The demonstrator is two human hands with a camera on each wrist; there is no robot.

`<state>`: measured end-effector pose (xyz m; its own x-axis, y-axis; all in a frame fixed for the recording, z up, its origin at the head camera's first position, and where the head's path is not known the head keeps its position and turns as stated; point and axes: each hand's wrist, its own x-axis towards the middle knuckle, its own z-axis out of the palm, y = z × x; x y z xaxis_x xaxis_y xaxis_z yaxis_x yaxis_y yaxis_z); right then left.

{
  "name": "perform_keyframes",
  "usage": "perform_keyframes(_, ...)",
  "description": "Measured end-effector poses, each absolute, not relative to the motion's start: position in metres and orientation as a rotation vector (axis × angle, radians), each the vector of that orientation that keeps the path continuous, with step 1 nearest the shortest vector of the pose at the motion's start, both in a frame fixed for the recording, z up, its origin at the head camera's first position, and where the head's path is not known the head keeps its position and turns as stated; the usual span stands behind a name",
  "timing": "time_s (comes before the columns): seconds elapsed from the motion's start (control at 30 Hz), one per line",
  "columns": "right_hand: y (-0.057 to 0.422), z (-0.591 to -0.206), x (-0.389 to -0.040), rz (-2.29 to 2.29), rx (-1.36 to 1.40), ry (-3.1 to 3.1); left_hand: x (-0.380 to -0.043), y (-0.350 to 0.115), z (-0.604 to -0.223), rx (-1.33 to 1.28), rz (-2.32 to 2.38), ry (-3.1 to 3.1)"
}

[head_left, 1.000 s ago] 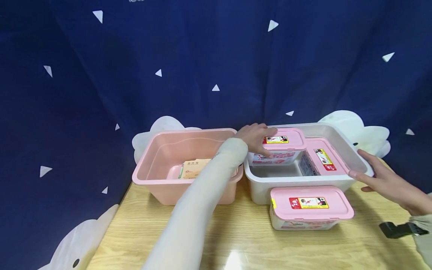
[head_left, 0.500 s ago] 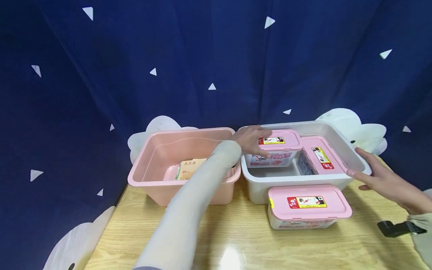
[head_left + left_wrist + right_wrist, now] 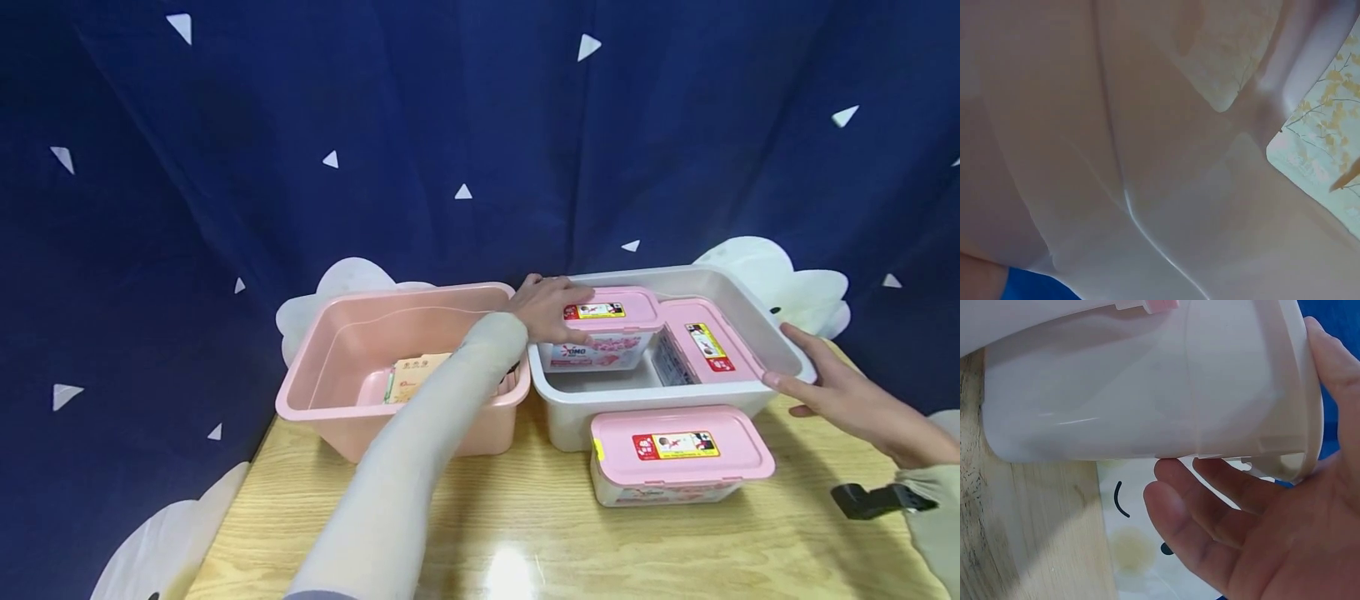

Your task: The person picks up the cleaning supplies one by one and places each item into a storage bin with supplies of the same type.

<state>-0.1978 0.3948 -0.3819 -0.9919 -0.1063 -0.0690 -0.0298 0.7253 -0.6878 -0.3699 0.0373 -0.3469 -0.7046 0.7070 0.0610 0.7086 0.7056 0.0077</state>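
Between hands [image 3: 551,310], lidded box [image 3: 618,329] touching the left, inside white bin [image 3: 566,421]

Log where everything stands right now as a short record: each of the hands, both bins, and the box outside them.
Left hand: grips the left end of the OMO box
Right hand: touches the right end of the white bin
White bin: OMO box, second pink-lidded box to its right
Pink bin: tan packet; rest partly hidden
Outside box: on the table, lid on
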Motion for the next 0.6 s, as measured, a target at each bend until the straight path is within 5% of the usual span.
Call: perform_keyframes(0.6,0.396,-0.3782,-0.1976,-1.092,-0.155,2.786,-0.3648,0.0387,-0.3448,-1.139,-0.001,-2.859)
